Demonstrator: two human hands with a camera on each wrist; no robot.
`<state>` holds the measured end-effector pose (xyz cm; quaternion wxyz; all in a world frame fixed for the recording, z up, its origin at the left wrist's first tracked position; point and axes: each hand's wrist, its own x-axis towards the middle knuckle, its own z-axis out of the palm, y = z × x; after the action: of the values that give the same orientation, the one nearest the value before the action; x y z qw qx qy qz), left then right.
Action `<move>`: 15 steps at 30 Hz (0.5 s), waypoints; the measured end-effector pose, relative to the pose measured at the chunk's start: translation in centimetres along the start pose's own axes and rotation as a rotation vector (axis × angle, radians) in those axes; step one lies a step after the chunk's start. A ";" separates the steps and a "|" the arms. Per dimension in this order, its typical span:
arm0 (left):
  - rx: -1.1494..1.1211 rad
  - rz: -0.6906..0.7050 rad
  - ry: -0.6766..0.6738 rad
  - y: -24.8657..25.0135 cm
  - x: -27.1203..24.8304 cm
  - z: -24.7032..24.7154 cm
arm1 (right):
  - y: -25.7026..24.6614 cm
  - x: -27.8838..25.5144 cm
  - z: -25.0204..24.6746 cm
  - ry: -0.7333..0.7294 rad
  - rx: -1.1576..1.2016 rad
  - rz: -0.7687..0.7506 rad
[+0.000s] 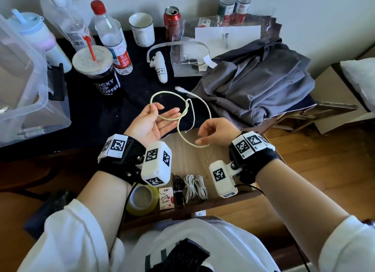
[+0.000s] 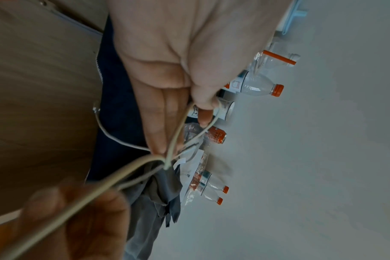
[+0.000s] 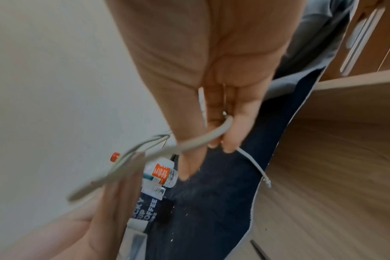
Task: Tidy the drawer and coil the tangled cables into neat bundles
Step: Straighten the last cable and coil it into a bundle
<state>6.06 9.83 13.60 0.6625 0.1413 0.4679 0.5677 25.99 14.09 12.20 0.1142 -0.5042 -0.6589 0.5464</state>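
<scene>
A pale cream cable (image 1: 187,107) hangs in two loops between my hands, above the dark cloth and the open wooden drawer (image 1: 188,162). The loops cross in a loose knot. My left hand (image 1: 160,113) lies palm up, thumb pinching one loop while the other fingers stay straight; the left wrist view shows the left hand (image 2: 203,109) pinching the cable (image 2: 174,140). My right hand (image 1: 203,137) has its fingers curled round the lower loop, and the right wrist view shows this right hand (image 3: 223,137) holding the cable (image 3: 203,143). One plug end (image 1: 179,88) rests on the cloth.
In the drawer's front lie coiled white cables (image 1: 195,186), a black cable (image 1: 178,188), a tape roll (image 1: 142,198) and a small packet (image 1: 166,197). The desk holds a coffee cup (image 1: 97,72), bottles, a can (image 1: 172,23), a mug (image 1: 142,30), grey clothing (image 1: 253,84) and a clear storage box (image 1: 24,78).
</scene>
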 end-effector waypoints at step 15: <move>0.105 -0.160 -0.102 0.5 -0.4 -0.1 | -0.5 1.2 1.9 0.270 0.055 -0.120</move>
<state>5.71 9.63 14.09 0.7202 0.1669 0.4725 0.4798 23.80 13.90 11.43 0.2479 -0.5296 -0.6512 0.4837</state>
